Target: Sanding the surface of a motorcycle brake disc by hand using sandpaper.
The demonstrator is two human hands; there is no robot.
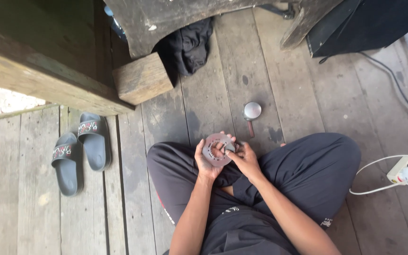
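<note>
Right now, a round metal disc point(216, 148) with a ring of small holes is held in front of the crossed legs, just above the lap. It is cupped in the left hand point(207, 159), with the fingers wrapped round its edge, so that hand is closed on the disc. The right hand point(245, 158) is laid against the disc's right side, with fingertips pinched at something small near the middle. What is pinched cannot be told, because it is too tiny to be seen.

For this step to be done well, the disc should be kept flat and steady in the left palm. Only the fingertips of the right hand should be moved, slowly, so that small parts are not dropped between the gaps in the wooden floor point(242, 80).

A small round tool with a brown handle point(251, 114) is lying on the planks just beyond the hands. 2 grey slippers point(79, 151) are set well apart to the left. A white power strip point(404, 172) is seen far to the right.
</note>
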